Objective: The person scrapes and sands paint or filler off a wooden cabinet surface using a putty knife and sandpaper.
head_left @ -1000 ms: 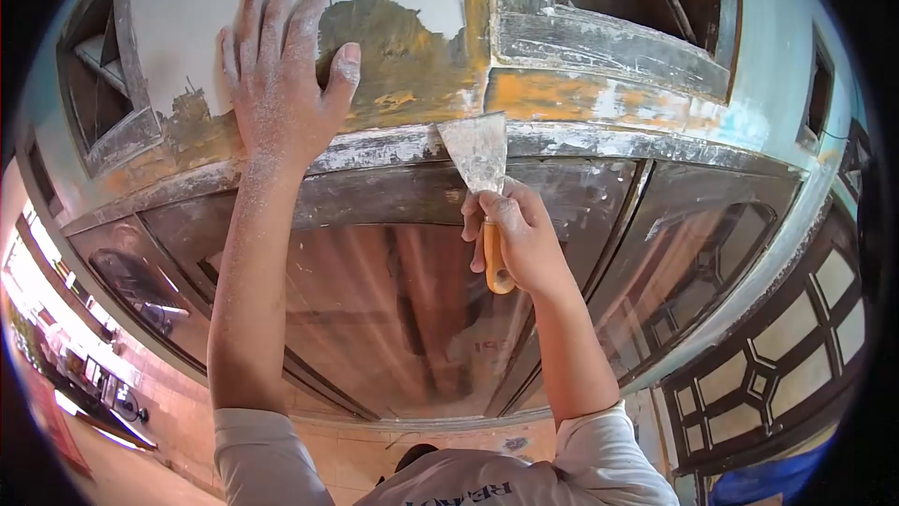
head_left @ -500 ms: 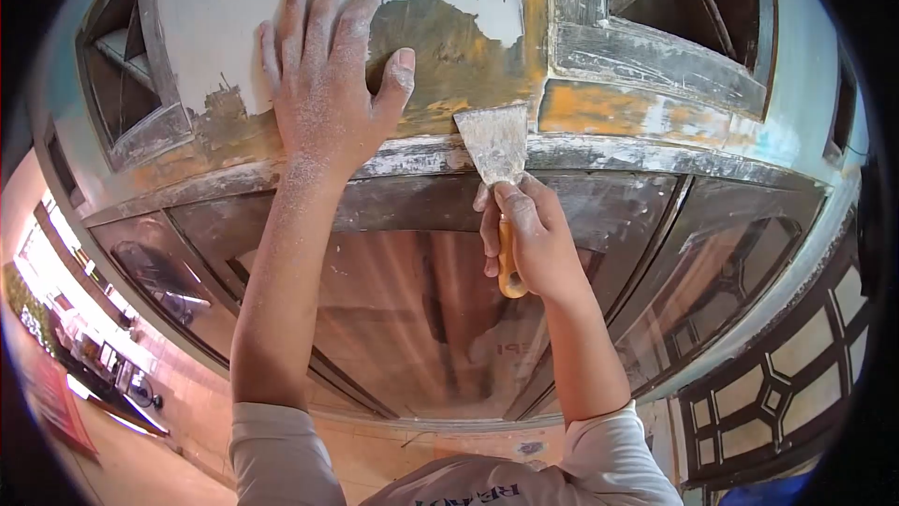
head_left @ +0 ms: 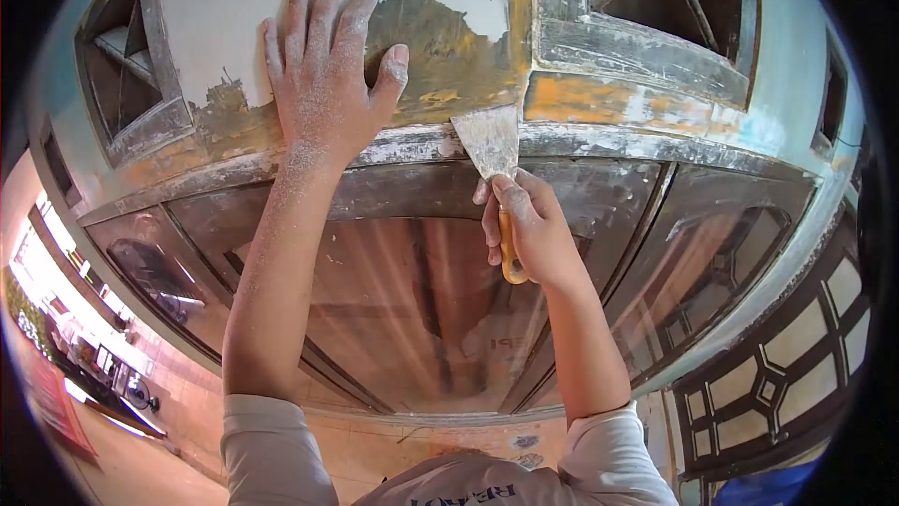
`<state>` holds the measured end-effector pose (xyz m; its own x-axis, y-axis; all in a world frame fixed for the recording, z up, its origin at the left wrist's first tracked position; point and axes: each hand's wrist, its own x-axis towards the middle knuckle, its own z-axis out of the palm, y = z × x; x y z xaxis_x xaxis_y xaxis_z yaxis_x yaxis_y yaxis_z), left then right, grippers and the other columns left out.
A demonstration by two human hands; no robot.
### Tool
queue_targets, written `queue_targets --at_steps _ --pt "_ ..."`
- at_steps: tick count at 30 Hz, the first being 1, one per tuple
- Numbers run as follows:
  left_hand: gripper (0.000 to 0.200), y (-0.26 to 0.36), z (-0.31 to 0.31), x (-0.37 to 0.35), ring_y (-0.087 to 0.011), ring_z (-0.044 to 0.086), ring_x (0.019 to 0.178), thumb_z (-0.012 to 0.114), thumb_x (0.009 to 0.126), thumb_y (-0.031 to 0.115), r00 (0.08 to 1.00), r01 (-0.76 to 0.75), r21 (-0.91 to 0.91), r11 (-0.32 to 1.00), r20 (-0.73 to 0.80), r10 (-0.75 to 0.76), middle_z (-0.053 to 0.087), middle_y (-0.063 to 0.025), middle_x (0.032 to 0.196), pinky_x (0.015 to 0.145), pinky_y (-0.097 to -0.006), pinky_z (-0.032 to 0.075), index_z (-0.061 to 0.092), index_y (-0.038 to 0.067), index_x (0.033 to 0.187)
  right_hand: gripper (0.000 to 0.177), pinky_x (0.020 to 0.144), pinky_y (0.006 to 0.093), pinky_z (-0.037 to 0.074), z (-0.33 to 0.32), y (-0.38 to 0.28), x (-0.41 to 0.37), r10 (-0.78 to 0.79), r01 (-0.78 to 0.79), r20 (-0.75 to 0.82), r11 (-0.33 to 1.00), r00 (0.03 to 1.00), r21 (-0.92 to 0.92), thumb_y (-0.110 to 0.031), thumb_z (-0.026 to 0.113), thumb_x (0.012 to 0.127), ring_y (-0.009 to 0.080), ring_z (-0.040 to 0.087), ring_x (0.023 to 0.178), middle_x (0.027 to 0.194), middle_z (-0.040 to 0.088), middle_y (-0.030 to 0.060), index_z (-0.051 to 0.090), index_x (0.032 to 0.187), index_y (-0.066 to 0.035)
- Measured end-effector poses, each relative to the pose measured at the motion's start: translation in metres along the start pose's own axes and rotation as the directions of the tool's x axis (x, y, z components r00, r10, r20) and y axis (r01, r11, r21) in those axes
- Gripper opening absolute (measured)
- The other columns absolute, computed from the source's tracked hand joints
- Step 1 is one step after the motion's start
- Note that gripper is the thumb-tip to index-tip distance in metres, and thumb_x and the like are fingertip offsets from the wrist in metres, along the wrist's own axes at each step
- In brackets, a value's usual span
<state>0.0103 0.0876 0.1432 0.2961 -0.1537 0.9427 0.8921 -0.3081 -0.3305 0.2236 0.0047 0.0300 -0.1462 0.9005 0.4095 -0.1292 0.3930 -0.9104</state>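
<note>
My left hand (head_left: pixel 330 85), dusted with white powder, lies flat with fingers spread on a partly stripped panel (head_left: pixel 225 14). White paint covers much of that panel, and bare brown and orange patches show along its lower part. In my right hand (head_left: pixel 527 225) is a paint scraper (head_left: pixel 490 143) with a wide, whitish-smeared metal blade and a yellow handle. The thumb presses on the lower blade while the fingers curl behind it, partly hidden. The blade points up, its edge at the panel's lower border, just above a worn moulding (head_left: pixel 599 143).
Below the moulding run glossy dark wood doors (head_left: pixel 421 319) with reflections. Lattice openings with worn frames (head_left: pixel 655 47) flank the panel. A dark patterned grille (head_left: pixel 773 384) stands at lower right, and a tiled floor (head_left: pixel 187 394) stretches at lower left.
The view has shifted slightly, so the cabinet appears a little further left. My right hand and the scraper sit slightly higher and left in view. The left hand stays flat on the panel.
</note>
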Motion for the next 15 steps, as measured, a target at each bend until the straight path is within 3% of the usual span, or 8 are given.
queue_targets --at_steps 4,9,13,15 --pt "0.059 0.003 -0.003 0.000 -0.0359 0.027 0.153 0.058 0.096 0.038 0.999 0.030 0.001 1.000 0.041 -0.030 0.033 -0.0089 0.165 0.119 -0.0619 0.020 0.047 0.022 0.152 0.032 0.047 0.0286 0.044 0.002 -0.024 0.011 -0.040 0.040 -0.028 0.999 0.999 -0.007 -0.030 0.043 0.108 0.0136 0.052 0.047 0.062 0.055 0.0056 0.057 0.098 -0.003" --pt "0.062 0.004 -0.004 -0.002 -0.0358 0.024 0.154 0.059 0.095 0.037 0.996 0.035 0.029 0.999 0.079 -0.037 0.030 -0.0089 0.166 0.120 -0.0621 0.018 0.044 0.022 0.154 0.033 0.048 0.0283 0.044 -0.004 -0.006 0.003 -0.093 0.092 0.017 0.994 0.995 0.056 -0.031 0.043 0.108 0.0140 0.054 0.049 0.064 0.056 0.0055 0.058 0.099 -0.004" --pt "0.063 0.003 -0.007 -0.004 -0.0355 0.022 0.155 0.060 0.095 0.035 0.993 0.033 0.019 0.999 0.115 -0.035 0.027 -0.0086 0.168 0.120 -0.0627 0.017 0.044 0.022 0.154 0.035 0.051 0.0287 0.047 -0.011 -0.007 -0.004 0.009 -0.010 0.010 0.999 1.000 0.043 -0.034 0.043 0.110 0.0141 0.056 0.052 0.067 0.058 0.0055 0.059 0.102 -0.005" --pt "0.064 0.002 -0.008 -0.007 -0.0362 0.021 0.155 0.061 0.094 0.034 0.992 0.014 -0.005 1.000 0.126 -0.013 0.026 -0.0089 0.168 0.120 -0.0635 0.016 0.043 0.022 0.155 0.035 0.053 0.0275 0.049 -0.018 -0.005 -0.009 -0.058 0.059 -0.015 0.997 0.998 0.055 -0.037 0.046 0.110 0.0131 0.057 0.056 0.071 0.058 0.0046 0.060 0.104 -0.006"
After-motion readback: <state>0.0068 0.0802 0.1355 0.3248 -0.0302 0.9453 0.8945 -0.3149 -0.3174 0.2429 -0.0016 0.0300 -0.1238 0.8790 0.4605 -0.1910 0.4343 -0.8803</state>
